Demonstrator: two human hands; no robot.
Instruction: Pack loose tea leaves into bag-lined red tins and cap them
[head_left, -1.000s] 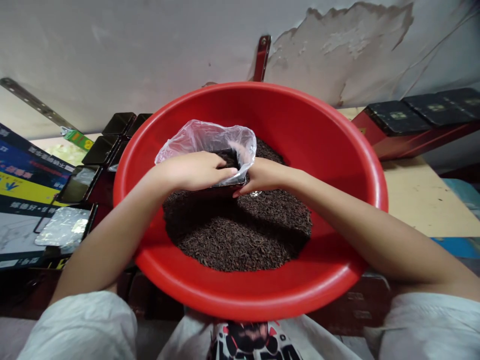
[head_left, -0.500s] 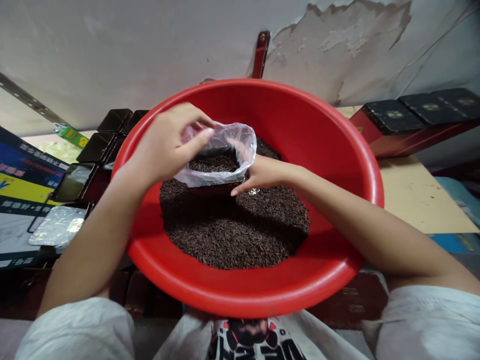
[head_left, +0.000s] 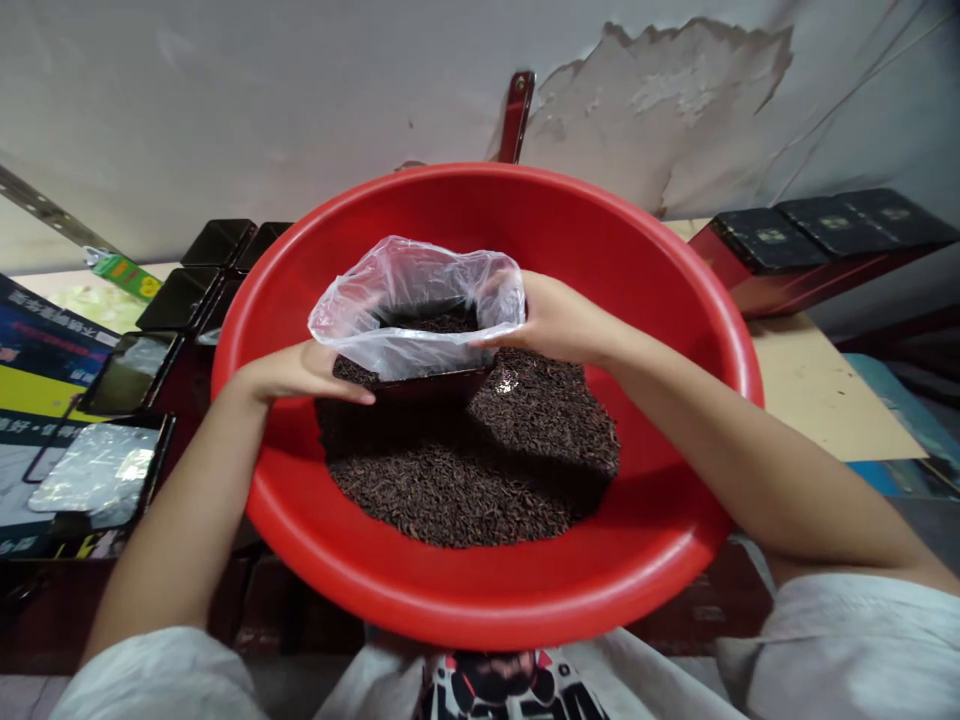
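Note:
A clear plastic bag point(head_left: 420, 265) lines a dark tin box point(head_left: 442, 388), its mouth spread wide above the rim. Dark loose tea leaves point(head_left: 450, 320) lie inside. My left hand point(head_left: 319, 372) is closed around the box's left side, thumb along the front, the other fingers partly behind the film. On the right, my right hand point(head_left: 555, 318) grips the bag's edge beside the box, with its fingertips partly hidden by the plastic. Both are over a big red basin point(head_left: 660, 300), where a heap of the same tea point(head_left: 465, 490) covers the bottom.
At left stand several open dark tins point(head_left: 180, 297) and a tin with a silvery plastic bag point(head_left: 97, 470). A green box point(head_left: 127, 272) lies behind them. Closed black-topped tins point(head_left: 765, 238) are lined up at right beside a pale board point(head_left: 817, 390). A peeling wall point(head_left: 300, 100) rises behind.
My left hand has dropped from the bag's mouth to the box's left side. The right hand has come out of the opening to its right edge, and the bag's mouth is spread wider.

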